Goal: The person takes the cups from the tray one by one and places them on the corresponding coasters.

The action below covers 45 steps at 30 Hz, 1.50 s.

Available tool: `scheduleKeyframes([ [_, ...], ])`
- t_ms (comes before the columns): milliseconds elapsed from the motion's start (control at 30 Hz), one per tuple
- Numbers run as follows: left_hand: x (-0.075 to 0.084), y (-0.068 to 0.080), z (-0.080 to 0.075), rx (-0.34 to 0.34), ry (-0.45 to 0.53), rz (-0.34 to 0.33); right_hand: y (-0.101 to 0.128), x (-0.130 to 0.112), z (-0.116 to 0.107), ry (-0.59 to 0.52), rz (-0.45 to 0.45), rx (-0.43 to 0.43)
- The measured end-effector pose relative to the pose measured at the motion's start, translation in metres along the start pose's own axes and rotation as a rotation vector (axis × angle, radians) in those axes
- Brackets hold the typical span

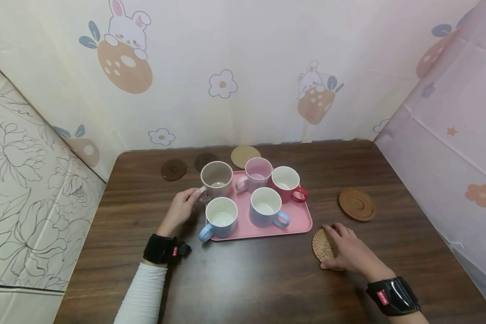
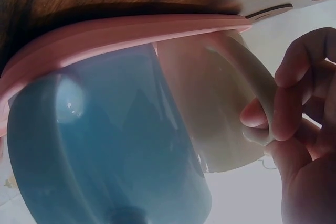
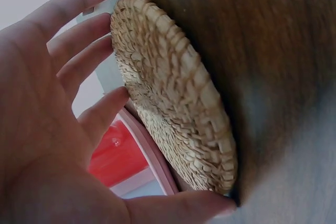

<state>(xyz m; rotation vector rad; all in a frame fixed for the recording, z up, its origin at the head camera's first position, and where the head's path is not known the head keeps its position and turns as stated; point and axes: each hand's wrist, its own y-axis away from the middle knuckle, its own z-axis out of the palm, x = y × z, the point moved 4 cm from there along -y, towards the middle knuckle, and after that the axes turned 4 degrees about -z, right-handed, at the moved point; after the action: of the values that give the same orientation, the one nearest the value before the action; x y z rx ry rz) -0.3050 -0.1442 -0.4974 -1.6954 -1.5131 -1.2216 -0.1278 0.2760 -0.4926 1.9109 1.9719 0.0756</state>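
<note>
Beige mug (image 1: 216, 179) at rear-left corner of pink tray (image 1: 297, 222); left hand (image 1: 181, 208) pinches its handle. Lift straight up, clear blue mug (image 1: 220, 217) alongside. Right hand (image 1: 350, 251), fingers spread flat, rests on woven coaster (image 1: 321, 244) on surface (image 1: 267, 279); keep coaster pinned.

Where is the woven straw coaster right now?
In the head view, the woven coaster lies flat on the table, right of the pink tray's near corner, under the fingers of the right hand.
</note>
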Motion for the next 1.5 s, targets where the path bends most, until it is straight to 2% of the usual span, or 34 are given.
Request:
scheduleKeyframes([
  [667, -0.001, 0.002, 0.001, -0.010, 0.012, -0.020, 0.004, 0.000, -0.002, -0.010, -0.034, 0.083],
  [1000, 0.000, 0.002, 0.000, -0.002, 0.000, 0.016, 0.007, 0.004, -0.006, -0.040, -0.053, 0.138],
  [1200, -0.001, 0.003, -0.001, 0.013, 0.002, -0.013, 0.003, 0.004, -0.020, -0.081, -0.062, 0.144],
  [1333, -0.001, 0.002, 0.000, 0.014, 0.011, 0.001, 0.001, 0.005, -0.032, -0.100, -0.038, 0.128],
  [1500, 0.000, 0.001, 0.001, 0.022, 0.013, 0.025, -0.005, 0.009, -0.057, -0.069, -0.066, 0.166],
])
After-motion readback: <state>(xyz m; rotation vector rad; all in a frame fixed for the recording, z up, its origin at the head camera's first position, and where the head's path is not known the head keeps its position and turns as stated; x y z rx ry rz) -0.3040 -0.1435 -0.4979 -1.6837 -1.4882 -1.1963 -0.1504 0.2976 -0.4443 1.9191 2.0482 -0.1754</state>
